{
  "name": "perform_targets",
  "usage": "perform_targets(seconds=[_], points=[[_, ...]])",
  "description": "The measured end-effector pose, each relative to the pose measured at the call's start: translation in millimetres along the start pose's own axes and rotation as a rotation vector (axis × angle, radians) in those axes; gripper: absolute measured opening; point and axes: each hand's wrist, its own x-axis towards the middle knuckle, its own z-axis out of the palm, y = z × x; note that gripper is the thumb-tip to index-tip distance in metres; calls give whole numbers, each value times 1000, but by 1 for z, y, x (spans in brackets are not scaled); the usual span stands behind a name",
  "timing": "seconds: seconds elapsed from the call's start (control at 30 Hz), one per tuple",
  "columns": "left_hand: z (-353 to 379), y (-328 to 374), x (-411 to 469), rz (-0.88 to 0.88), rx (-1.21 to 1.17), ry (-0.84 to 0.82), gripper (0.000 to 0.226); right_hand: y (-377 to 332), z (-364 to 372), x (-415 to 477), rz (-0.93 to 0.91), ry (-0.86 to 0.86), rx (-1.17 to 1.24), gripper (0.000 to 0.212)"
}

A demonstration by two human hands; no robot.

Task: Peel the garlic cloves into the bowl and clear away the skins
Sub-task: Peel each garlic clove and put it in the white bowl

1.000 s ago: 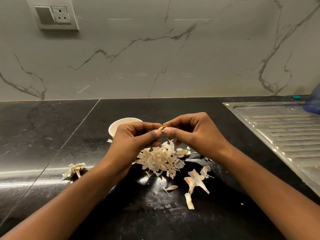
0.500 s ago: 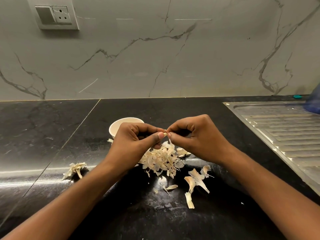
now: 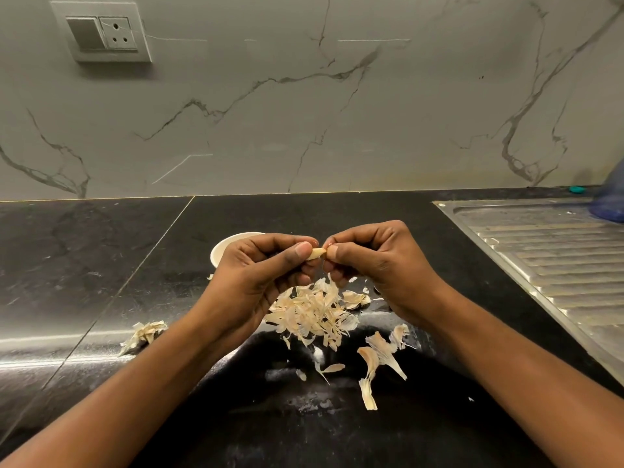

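Note:
My left hand (image 3: 260, 278) pinches a small pale garlic clove (image 3: 317, 254) between thumb and forefinger. My right hand (image 3: 381, 265) meets it, fingertips closed on the clove's right tip. Both hands hover above a heap of papery garlic skins (image 3: 312, 312) on the black counter. A white bowl (image 3: 224, 249) stands just behind my left hand, mostly hidden by it; its contents cannot be seen.
Loose skin pieces (image 3: 378, 356) lie to the right of the heap, and a separate skin clump (image 3: 145, 334) lies to the left. A steel sink drainboard (image 3: 553, 261) fills the right side. A blue object (image 3: 611, 201) sits at the far right, and a wall socket (image 3: 104, 33) is up left.
The hands have stayed together over the skin heap with small finger shifts. More of the pale clove now shows between the fingertips.

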Motion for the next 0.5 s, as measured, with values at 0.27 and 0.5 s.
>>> perform_targets(seconds=[0.27, 0.5], points=[[0, 5, 1, -35, -55, 64, 22, -1, 0, 0, 44, 21, -97, 9], [0, 5, 1, -32, -25, 80, 22, 0, 1, 0, 43, -10, -145, 9]])
